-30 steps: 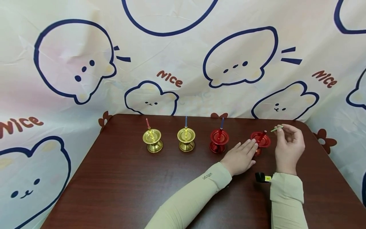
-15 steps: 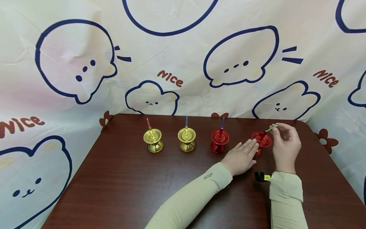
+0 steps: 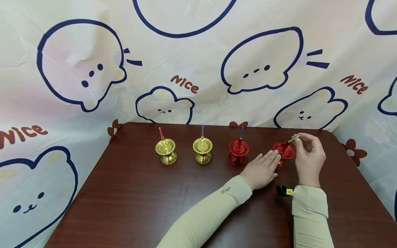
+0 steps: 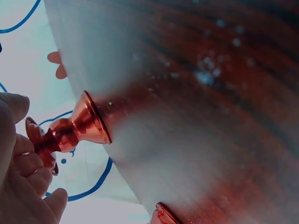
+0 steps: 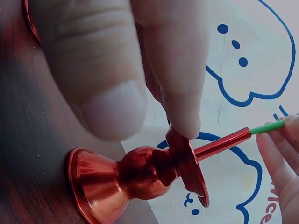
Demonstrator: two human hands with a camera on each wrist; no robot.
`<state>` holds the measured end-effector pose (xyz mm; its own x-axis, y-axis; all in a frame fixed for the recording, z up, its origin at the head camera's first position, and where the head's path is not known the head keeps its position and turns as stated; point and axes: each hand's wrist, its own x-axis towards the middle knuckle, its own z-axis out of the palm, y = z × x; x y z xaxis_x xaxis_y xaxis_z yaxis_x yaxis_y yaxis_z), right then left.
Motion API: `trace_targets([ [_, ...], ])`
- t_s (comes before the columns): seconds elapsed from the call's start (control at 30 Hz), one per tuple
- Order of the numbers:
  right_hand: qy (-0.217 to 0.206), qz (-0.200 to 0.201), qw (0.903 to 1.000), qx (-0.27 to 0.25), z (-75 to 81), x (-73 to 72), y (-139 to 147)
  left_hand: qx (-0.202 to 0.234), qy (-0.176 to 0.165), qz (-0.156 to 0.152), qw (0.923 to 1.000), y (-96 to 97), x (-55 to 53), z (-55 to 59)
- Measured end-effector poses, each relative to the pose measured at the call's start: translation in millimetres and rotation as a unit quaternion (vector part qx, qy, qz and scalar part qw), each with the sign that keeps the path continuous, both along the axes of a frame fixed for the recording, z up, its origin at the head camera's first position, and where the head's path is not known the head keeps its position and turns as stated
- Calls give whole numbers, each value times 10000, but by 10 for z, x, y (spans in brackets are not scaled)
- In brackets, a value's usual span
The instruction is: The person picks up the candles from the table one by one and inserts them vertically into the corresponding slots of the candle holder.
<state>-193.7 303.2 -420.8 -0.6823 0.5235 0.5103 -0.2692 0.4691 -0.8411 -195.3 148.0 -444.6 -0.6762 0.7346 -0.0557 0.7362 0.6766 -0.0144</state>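
Note:
My left hand (image 3: 260, 172) reaches across with straight fingers, its fingertips at the dish edge of the rightmost red candlestick (image 3: 286, 154). In the right wrist view its thumb (image 5: 114, 109) is held apart from that candlestick (image 5: 149, 170), while a finger touches the dish rim. My right hand (image 3: 310, 156) pinches a thin green candle (image 3: 294, 138) between thumb and fingers. The candle's lower end meets the mouth of the red tube (image 5: 224, 143) that rises from the dish. Fingertips of the left hand (image 4: 28, 172) also show at the dish in the left wrist view.
To the left stand another red candlestick (image 3: 238, 155) with a blue candle (image 3: 241, 133), a gold one (image 3: 202, 155) with a blue candle, and a gold one (image 3: 168, 156) with a red candle. Behind the dark wooden table (image 3: 139, 199) hangs a printed cloth (image 3: 204, 58).
My right hand has moved left, bringing the green candle from beside the red tube to its mouth, mostly in the first half second. My left hand has stayed at the dish.

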Motion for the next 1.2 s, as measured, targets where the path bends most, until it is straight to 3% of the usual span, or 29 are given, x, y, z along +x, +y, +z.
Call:
trace_targets([
  [0.6,124,-50,9992,373,7,21,-25,-85,244,-13,9997,17,4,-25],
  [0.9,-439,-140,9899,1339,139,0,28,-127,287,-24,9995,18,15,4],
  [1.2,-724,-51,9862,1485,181,-9,29,-31,212,2,9998,2,12,6],
])
